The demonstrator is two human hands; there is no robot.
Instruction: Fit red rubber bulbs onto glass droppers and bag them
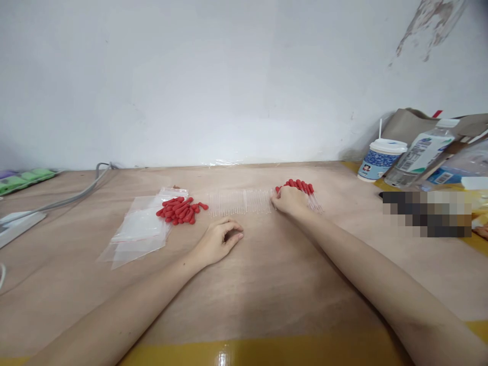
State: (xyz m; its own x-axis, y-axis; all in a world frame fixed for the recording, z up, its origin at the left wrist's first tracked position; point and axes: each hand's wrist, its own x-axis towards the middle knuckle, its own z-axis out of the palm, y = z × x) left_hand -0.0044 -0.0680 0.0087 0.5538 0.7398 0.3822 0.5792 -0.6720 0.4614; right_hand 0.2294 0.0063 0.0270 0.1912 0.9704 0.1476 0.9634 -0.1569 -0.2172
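My left hand (220, 241) rests on the wooden table (267, 284) with its fingers loosely curled and nothing in them that I can see. My right hand (288, 200) reaches farther out, fingers closed on a bunch of clear glass tubes with red rubber caps (301, 186). A row of bare clear tubes (239, 202) lies flat just left of that hand. A heap of loose red rubber caps (180, 210) sits to the left of the row, partly on a stack of clear plastic bags (139, 231).
A paper cup with lid and straw (381, 158) and a plastic bottle (419, 152) stand at the right edge by a beige bag (414, 123). A grey cable (72, 195) and white object (17, 226) lie far left. Yellow tape (244, 353) lines the near edge.
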